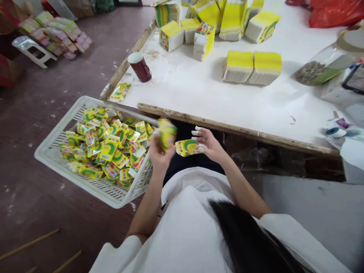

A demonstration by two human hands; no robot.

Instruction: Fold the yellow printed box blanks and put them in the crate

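My left hand [161,155] grips a small yellow and green carton [168,133], smeared by motion, near the basket's right edge. In my right hand [209,146] a second yellow carton [186,148] with a green arc lies pinched by its right end, held over my lap. White coverings wrap several of my right fingertips. To the left stands a white plastic basket [45,157] holding a heap of similar yellow packs [109,148]. Whether either carton contains anything, I cannot tell.
The white table [193,87] has a wooden edge before me. On it stand a maroon mug [141,68], stacks of yellow flat cartons [253,67], a tilted clear jar [318,68] and a red bag [338,13]. A white stool [34,49] and bundled packs [59,36] are at far left.
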